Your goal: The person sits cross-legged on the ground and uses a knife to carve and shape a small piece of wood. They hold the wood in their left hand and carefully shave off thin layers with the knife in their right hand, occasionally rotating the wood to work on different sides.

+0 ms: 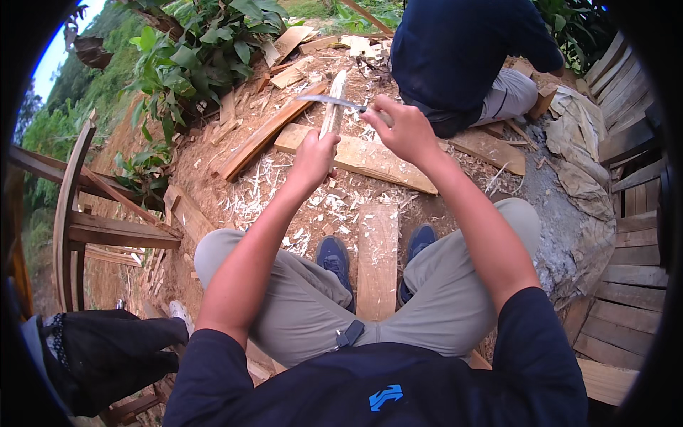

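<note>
My left hand [314,158] is closed round the lower end of a pale wooden stick [333,107], which slants up and away from me. In my right hand [403,128] is a knife, gripped by its dark handle. The knife's thin blade [320,98] points left and lies across the stick, partway up its length. Most of the handle is hidden by my right fingers. Beneath both hands, wood shavings [267,186] are scattered over the brown soil.
A plank [377,242] lies between my shoes, and another plank [370,160] crosses beyond it. A person in a dark shirt [466,57] sits ahead on the right. Wooden frame pieces [71,220] stand at left, near another person's dark-clothed leg [107,349]. A slatted wall [637,263] is at right.
</note>
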A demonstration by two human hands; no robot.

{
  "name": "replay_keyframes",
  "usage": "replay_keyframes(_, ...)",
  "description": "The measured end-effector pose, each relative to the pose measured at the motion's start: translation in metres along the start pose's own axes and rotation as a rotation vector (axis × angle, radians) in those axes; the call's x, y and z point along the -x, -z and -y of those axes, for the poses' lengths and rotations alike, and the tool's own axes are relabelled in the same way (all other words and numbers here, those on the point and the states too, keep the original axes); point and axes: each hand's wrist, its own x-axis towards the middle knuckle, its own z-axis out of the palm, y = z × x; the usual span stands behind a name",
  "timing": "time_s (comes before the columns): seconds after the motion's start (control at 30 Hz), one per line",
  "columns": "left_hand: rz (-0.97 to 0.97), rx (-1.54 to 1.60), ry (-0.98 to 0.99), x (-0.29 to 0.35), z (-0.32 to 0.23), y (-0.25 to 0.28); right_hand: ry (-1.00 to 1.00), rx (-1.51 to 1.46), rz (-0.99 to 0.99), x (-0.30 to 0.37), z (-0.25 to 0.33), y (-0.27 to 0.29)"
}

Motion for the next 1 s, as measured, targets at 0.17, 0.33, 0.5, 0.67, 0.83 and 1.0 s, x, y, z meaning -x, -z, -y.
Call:
replay_keyframes(0.17,0.027,0.038,-0.017,0.003,-0.004,0.002,-0.154,-0.063,-0.042,-0.004,0.000,-0.005)
replay_keyframes(0.33,0.032,0.109,0.033,0.009,-0.004,0.001,-0.051,-0.062,-0.044,-0.003,0.001,-0.007)
replay_keyframes(0.5,0.043,0.196,0.076,0.009,-0.006,0.004,-0.067,-0.014,-0.072,-0.004,-0.008,-0.008)
replay_keyframes(0.67,0.068,0.139,0.028,0.009,-0.006,0.006,-0.267,0.027,-0.154,-0.010,-0.028,-0.015)
replay_keyframes(0.83,0.025,0.110,-0.056,0.017,-0.015,0.010,-0.389,-0.066,-0.270,-0.016,-0.034,-0.015)
replay_keyframes(1.0,-0.045,0.120,-0.161,0.000,0.000,0.010,-0.631,-0.406,-0.320,-0.021,-0.055,-0.002)
